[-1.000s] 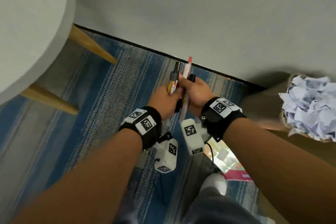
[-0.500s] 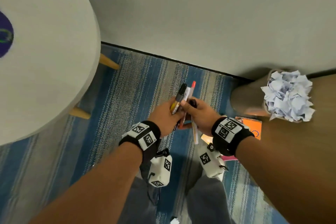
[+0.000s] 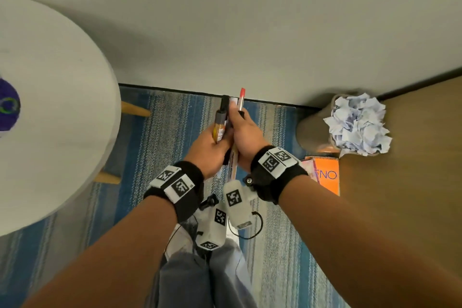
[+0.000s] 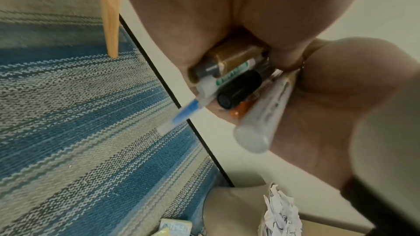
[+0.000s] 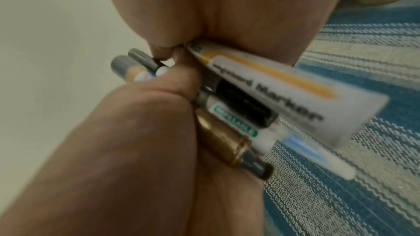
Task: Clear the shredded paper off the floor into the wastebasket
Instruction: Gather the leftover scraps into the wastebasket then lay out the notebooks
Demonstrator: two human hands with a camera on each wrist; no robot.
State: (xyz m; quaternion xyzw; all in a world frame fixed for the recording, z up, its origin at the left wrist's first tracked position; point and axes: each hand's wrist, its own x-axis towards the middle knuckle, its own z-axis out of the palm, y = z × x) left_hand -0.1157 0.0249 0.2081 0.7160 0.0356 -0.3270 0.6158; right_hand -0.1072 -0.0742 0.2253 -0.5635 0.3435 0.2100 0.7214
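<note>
The shredded paper (image 3: 357, 127) sits heaped above the rim of the wastebasket (image 3: 312, 132), which stands on the floor against the wall; none shows loose on the striped rug (image 3: 162, 132) in any view. The paper looks light, soft and crumpled, so it should squash easily and shed bits; any stray piece would best be pinched by the fingertips or scooped in a loose fist, and the heap pressed down so it does not spill.

Both hands are busy with something else. The left hand (image 3: 207, 150) and right hand (image 3: 245, 135) are pressed together, fingers curled round a bundle of markers (image 3: 221, 122) and pens held above the rug, tips pointing toward the wall. The wrist views show several barrels packed between the palms.

An orange notebook (image 3: 325, 175) lies on the floor just beside the wastebasket. A round white desk (image 3: 62, 107) on wooden legs stands to the left. Until the markers are set down, neither hand is free for paper.
</note>
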